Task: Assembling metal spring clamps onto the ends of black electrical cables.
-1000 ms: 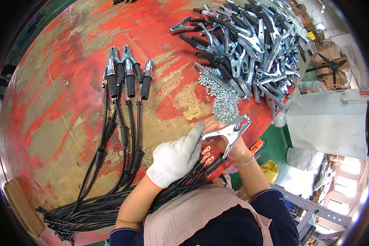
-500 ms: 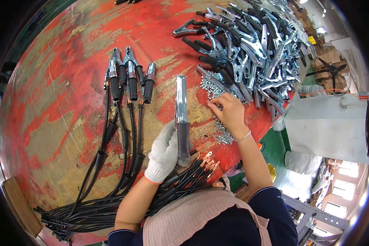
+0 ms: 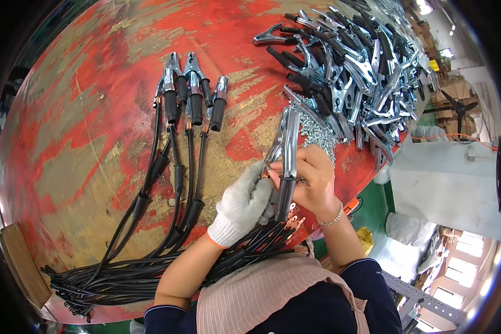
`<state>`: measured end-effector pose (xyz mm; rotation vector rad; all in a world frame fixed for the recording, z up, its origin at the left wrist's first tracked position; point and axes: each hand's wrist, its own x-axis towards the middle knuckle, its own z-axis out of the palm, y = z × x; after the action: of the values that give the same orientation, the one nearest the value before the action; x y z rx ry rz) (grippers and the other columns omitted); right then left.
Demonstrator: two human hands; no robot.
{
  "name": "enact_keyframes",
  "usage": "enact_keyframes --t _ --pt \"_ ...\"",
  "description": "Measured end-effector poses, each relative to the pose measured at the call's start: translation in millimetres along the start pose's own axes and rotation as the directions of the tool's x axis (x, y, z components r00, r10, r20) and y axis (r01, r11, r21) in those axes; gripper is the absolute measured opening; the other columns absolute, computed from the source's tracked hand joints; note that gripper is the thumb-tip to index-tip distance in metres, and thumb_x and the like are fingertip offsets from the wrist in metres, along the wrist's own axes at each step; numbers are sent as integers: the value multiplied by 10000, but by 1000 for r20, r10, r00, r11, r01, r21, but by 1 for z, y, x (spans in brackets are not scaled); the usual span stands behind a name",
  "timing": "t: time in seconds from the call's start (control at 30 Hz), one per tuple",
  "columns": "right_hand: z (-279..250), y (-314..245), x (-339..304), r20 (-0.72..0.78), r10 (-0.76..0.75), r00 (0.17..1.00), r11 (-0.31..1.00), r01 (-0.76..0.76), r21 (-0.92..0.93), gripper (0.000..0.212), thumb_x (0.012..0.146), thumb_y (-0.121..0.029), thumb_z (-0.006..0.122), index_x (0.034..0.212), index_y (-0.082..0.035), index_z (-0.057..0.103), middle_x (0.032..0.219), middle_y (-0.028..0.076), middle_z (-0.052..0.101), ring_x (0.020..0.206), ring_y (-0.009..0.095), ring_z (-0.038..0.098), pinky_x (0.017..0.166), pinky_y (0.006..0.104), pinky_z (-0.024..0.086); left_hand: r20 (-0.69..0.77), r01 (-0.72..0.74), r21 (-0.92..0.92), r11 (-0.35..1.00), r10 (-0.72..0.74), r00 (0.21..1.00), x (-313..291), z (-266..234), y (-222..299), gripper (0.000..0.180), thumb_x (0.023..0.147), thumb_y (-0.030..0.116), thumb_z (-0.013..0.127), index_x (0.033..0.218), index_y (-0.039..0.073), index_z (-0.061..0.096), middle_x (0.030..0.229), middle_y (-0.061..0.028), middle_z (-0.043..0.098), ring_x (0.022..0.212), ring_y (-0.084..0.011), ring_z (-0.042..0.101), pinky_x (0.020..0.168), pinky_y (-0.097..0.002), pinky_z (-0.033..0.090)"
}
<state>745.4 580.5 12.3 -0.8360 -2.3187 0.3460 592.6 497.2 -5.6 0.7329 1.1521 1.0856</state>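
Near the fastener pile (image 3: 320, 136), an alligator clamp (image 3: 289, 150) is gripped in the curled, gloved left hand (image 3: 241, 204) and met by the bent-fingered right hand (image 3: 315, 181), whose closure cannot be told, so anything pinched loosely could be dropped.

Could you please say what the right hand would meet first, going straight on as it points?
The right hand would likely meet the clamp in the gloved left hand; whether they already touch is unclear.
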Motion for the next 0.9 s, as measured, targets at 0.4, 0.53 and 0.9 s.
enact_keyframes --t 0.4,0.53,0.9 --pt "-2 -9 3 3 -21 1000 1000 21 -15 266 597 -95 865 829 -118 739 696 34 570 628 225 532 542 341 389 49 8 98 995 -13 999 -2 -4 3 404 987 137 459 1368 10 419 755 -39 590 551 -86 553 473 -238 465" --pt "-1 -7 0 -6 1 1000 1000 -1 -24 269 594 -103 870 828 -114 738 690 35 564 629 225 529 537 345 386 48 40 96 995 -45 998 -1 -3 4 408 989 145 459 1370 8 418 760 -40 593 558 -86 560 477 -237 469" --pt "5 -7 -2 -10 23 1000 1000 -23 21 236 664 -93 844 872 -115 734 741 36 589 667 223 545 567 342 408 20 21 27 999 -21 1000 2 -3 -6 393 993 153 460 1349 -13 431 738 -39 592 562 -81 561 483 -236 472"
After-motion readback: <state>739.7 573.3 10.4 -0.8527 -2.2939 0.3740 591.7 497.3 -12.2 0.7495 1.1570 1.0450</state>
